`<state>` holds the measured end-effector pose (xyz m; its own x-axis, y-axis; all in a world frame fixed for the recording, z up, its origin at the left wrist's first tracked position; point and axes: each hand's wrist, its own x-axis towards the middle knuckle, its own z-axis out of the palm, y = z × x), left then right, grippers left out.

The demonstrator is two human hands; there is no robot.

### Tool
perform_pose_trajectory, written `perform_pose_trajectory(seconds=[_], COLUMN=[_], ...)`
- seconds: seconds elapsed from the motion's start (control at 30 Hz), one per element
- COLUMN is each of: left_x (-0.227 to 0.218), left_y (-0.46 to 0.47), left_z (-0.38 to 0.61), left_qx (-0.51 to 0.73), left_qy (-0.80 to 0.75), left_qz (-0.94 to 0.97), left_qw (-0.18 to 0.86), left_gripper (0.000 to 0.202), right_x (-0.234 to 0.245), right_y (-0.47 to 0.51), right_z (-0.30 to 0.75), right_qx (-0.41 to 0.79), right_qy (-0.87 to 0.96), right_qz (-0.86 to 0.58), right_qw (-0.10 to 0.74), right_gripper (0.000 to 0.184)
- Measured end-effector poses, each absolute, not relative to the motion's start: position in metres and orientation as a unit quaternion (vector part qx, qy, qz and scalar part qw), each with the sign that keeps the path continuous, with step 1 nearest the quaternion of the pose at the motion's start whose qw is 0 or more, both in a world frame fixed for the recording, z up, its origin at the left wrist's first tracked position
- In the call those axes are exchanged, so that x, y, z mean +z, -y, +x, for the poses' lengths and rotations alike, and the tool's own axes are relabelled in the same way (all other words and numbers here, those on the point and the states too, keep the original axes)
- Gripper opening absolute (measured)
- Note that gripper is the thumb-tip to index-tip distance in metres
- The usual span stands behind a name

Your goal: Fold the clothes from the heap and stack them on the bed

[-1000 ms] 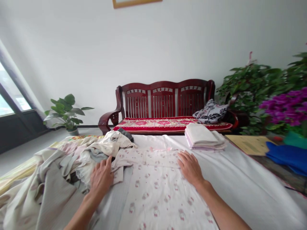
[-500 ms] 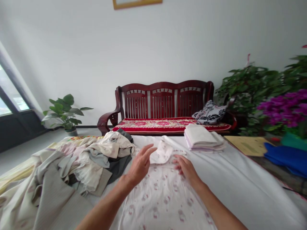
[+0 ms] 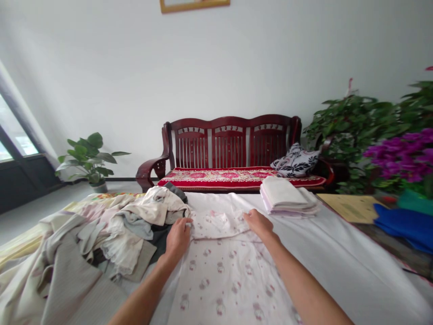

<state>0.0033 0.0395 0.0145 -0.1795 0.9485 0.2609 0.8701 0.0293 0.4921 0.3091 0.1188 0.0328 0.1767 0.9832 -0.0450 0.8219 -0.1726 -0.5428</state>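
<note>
A white garment (image 3: 223, 275) printed with small figures lies spread in front of me, its far end folded over towards me. The folded part shows a pink-edged neckline. My left hand (image 3: 178, 238) is closed on the far left corner of this fold, fingertips pinching the cloth beside the clothes heap. At the opposite corner, my right hand (image 3: 259, 223) pinches the fabric between thumb and fingers. The garment's near end runs out of view between my forearms.
A heap of rumpled clothes (image 3: 135, 225) covers the left side. Folded white cloths (image 3: 287, 194) are stacked at the back right on the white sheet (image 3: 338, 262). Beyond stand a wooden bench (image 3: 230, 135) and a potted plant (image 3: 89, 158); blue cloth (image 3: 402, 225) lies far right.
My hands have moved from hovering above the garment to pinching its far corners, the left one going left. The crumpled far part now lies flatter and wider.
</note>
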Motion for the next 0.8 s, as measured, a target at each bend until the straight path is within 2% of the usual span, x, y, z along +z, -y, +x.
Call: perform_pose_trajectory(seconds=[0.2,0.3,0.5,0.63,0.8], left_x=[0.005,0.0,-0.02,-0.024,-0.009], left_y=[-0.045,-0.046,-0.046,-0.047,-0.051], left_z=[0.017,0.02,0.018,0.015,0.026], left_qx=[0.22,0.194,0.135,0.111,0.105], left_qy=[-0.689,-0.666,-0.64,-0.631,-0.639], left_qz=[0.69,0.72,0.749,0.759,0.754], left_qw=[0.012,-0.039,-0.109,-0.118,-0.11], left_gripper=[0.046,0.049,0.052,0.053,0.052], right_x=[0.028,0.025,0.011,0.001,0.006], right_y=[-0.13,-0.131,-0.125,-0.11,-0.1], right_z=[0.298,0.299,0.324,0.338,0.333], right_qx=[0.185,0.183,0.179,0.174,0.145], right_qy=[0.613,0.617,0.602,0.591,0.609], right_qz=[-0.742,-0.727,-0.706,-0.724,-0.724], right_qw=[0.198,0.24,0.327,0.311,0.288], right_gripper=[0.039,0.031,0.028,0.031,0.032])
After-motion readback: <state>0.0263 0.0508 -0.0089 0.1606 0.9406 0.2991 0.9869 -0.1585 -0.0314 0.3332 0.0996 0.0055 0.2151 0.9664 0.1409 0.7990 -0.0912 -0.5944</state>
